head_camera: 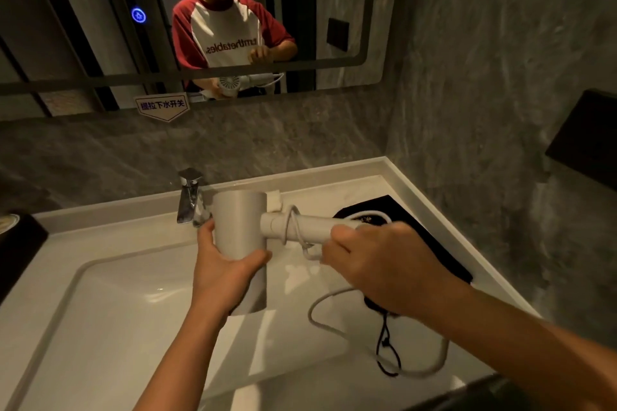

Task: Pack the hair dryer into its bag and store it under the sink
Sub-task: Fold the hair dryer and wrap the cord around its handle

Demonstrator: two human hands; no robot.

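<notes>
I have the hair dryer up in the air over the sink, its barrel upright and its handle sticking out sideways to my right. My left hand is closed around the barrel from below, thumb on one side and fingers on the other, so the body stays steady while the other hand works. My right hand is curled shut at the end of the handle, and it looks to be pinching the cord there; I judge I am winding the cord round the handle, since one loop already sits near the hinge and the rest trails down in a slack curve onto the bench. Winding it first makes sense: a loose cord would not go neatly into a small pouch.

The dryer is plain matte white, with a smooth cylinder body, a round jointed handle and a thin white cord. In this dim warm light it reads greyish.

The black bag lies flat on the bench just behind my right hand, its drawstring straggling toward me, near the slack cord. The tap stands just behind the barrel. The mirror above shows the dryer's rear grille.
</notes>
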